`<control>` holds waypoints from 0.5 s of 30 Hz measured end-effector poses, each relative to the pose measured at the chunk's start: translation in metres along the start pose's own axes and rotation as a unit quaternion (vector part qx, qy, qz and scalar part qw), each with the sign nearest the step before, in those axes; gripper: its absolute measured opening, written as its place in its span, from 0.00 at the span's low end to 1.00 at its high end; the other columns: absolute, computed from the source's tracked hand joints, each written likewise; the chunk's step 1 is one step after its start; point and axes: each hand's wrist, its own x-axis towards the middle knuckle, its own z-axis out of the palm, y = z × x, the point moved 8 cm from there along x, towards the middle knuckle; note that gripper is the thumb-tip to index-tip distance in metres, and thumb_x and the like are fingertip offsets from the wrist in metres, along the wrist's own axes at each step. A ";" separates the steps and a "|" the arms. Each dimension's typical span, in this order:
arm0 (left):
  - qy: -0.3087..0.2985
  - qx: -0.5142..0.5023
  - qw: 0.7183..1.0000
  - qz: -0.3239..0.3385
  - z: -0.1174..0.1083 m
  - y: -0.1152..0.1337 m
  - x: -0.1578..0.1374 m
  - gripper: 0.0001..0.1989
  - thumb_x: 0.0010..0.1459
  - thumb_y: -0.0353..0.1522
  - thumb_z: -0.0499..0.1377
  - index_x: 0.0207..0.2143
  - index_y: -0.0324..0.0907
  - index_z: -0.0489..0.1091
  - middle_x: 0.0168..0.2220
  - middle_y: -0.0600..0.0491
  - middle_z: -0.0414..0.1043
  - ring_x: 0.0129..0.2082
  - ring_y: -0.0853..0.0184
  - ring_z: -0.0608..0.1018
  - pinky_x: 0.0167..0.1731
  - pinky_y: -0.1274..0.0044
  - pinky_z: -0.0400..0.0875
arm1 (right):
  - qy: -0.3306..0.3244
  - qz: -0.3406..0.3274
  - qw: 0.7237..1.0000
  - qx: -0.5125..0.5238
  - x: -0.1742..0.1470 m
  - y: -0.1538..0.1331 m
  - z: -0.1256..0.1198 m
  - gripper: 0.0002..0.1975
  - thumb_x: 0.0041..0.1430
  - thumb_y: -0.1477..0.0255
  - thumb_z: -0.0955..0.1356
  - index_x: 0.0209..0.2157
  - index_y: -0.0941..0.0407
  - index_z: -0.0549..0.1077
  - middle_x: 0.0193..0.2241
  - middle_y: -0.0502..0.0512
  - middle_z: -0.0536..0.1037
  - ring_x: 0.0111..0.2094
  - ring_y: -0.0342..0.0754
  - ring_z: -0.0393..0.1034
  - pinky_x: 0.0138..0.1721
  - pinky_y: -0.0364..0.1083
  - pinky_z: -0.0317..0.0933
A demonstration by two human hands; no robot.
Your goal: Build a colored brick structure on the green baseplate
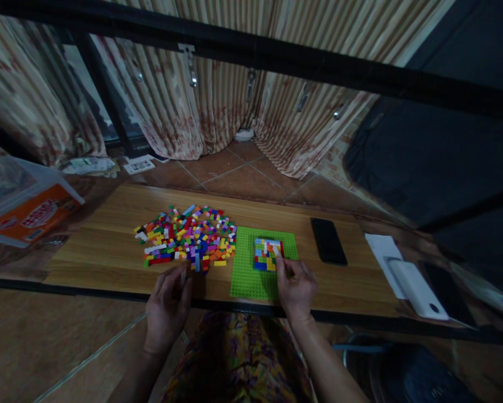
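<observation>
A green studded baseplate (243, 280) lies on the wooden table, with a small block of multicoloured toy bricks (265, 254) built up on it. My right hand (296, 284) reaches over the plate from the right. Its thumb and forefinger are pinched together at the block's right side; anything between them is hidden. At the table's front edge is my left hand (167, 299), fingers curled in and thumb close to them. Whatever it may hold is too small and dark to name. Just beyond it spreads a loose pile of toy bricks (192, 235) in many colours.
A black phone (329, 240) lies right of the baseplate on the wooden table (96, 246). Farther right are a white device (417, 288) and white paper (381, 254). A clear plastic tub (33, 207) with an orange label stands at left. A dark bar (251, 45) crosses overhead.
</observation>
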 end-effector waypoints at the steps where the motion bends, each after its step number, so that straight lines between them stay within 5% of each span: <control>1: -0.003 0.002 1.000 0.003 0.000 -0.002 0.000 0.15 0.61 0.36 0.56 0.49 0.43 0.68 0.46 0.47 0.72 0.45 0.62 0.76 0.46 0.72 0.72 | -0.002 -0.005 1.000 -0.009 -0.001 -0.001 0.002 0.17 0.63 0.60 0.63 0.26 0.55 0.74 0.23 0.54 0.75 0.28 0.48 0.68 0.35 0.46 0.57; 15: -0.024 0.014 1.000 -0.003 0.007 -0.014 0.003 0.15 0.61 0.37 0.56 0.49 0.44 0.69 0.47 0.48 0.73 0.45 0.62 0.77 0.43 0.74 0.73 | -0.059 0.027 0.996 -0.068 0.003 -0.007 0.014 0.15 0.58 0.63 0.64 0.20 0.54 0.69 0.21 0.52 0.74 0.25 0.48 0.67 0.34 0.47 0.53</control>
